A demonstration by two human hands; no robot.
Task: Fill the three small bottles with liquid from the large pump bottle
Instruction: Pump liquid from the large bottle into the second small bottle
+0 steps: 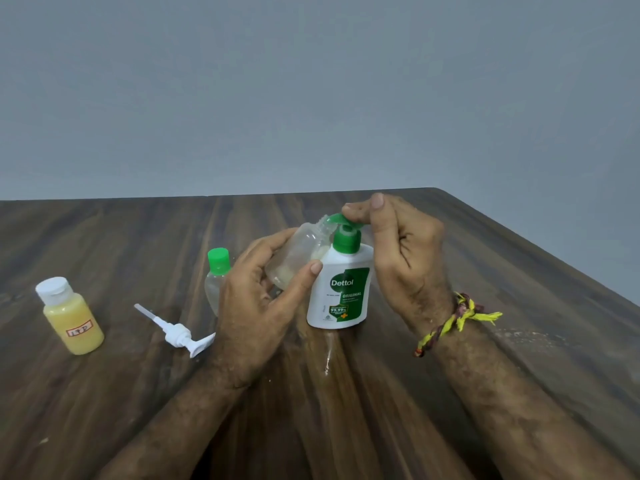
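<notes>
White Dettol pump bottle (341, 289) upright on wooden tabletop (485, 271) | right hand (398, 251) fingers curled, pressing green pump head (346, 221) | left hand (256, 299) fingers gripping tilted clear small bottle (301, 254), mouth at spout | yellow-filled bottle (71, 317) far left

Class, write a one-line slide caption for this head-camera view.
Left hand tilts a clear small bottle to the Dettol pump bottle nozzle; right hand presses the pump.

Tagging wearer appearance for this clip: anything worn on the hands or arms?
Both forearms are bare, with no sleeves in view, and both have visible hair. No gloves or rings on the left hand or right hand. The right wrist has a knotted thread band, yellow and dark maroon, with frayed yellow ends.
</notes>
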